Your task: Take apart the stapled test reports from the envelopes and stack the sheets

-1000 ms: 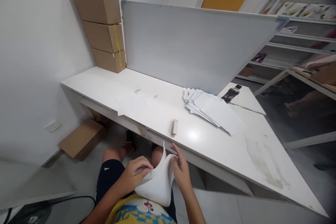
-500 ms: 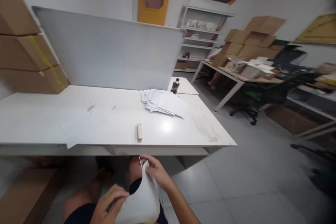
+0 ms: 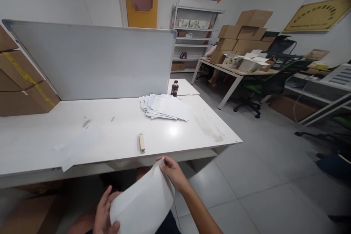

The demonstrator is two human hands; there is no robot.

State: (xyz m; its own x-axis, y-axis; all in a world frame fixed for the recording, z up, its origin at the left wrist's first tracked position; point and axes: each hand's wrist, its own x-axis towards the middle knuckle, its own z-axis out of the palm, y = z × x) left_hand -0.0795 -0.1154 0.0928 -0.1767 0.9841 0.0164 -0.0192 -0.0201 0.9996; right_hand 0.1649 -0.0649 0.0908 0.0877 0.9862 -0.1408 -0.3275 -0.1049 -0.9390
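Observation:
White paper is held over my lap, in front of the table edge, its upper right corner raised. My right hand pinches that corner between thumb and fingers. At the paper's left edge, my left hand grips with the thumb in front and the fingers behind. Whether it is one sheet or several, I cannot tell. A cream stapler lies on the white table just beyond the paper. Farther back is a fanned stack of papers.
A dark drink bottle stands behind the stack. A whiteboard rises along the table's back, with cardboard boxes at its left. One more sheet overhangs the front edge at left. A person's legs show under the far desk.
The paper was curved with its top edge bent; now it is flatter and faces me more. My right hand has moved slightly right, my left hand slightly left. The view has turned to the right.

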